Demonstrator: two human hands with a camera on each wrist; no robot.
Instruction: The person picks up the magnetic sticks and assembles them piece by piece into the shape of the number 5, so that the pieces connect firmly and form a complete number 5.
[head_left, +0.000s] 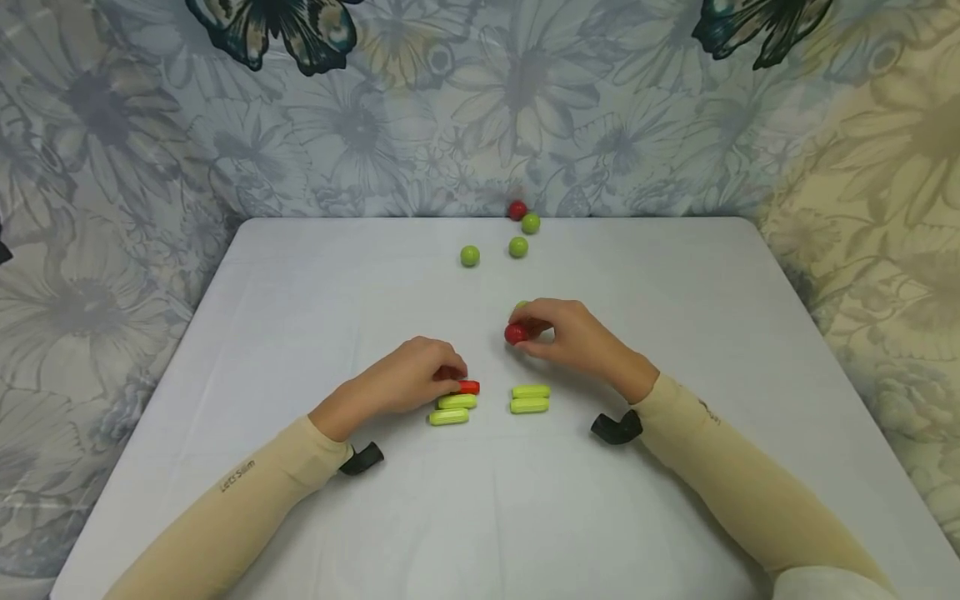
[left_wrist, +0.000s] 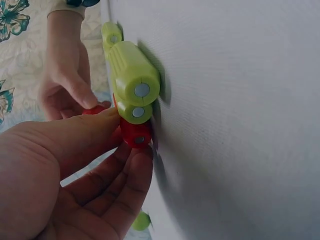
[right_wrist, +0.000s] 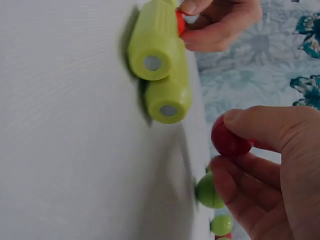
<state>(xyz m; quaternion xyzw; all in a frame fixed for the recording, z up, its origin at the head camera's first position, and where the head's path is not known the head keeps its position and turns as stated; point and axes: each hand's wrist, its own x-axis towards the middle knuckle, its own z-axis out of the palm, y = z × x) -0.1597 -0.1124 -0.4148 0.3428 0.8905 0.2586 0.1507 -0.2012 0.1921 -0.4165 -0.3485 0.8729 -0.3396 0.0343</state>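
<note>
Green rods, balls on white table

Head view bright and softly lit; wrist views dimmer.
In the head view, the right hand faintly shades the tabletop toward 6 o'clock; the backdrop warms to yellow at 3 o'clock. In the right wrist view, the backdrop blurs and a diffuse shadow spreads toward 6 o'clock.

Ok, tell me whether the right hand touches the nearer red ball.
Touching. The right wrist view shows the right hand holding the nearer red ball, its thumb lying directly against the surface.
</note>
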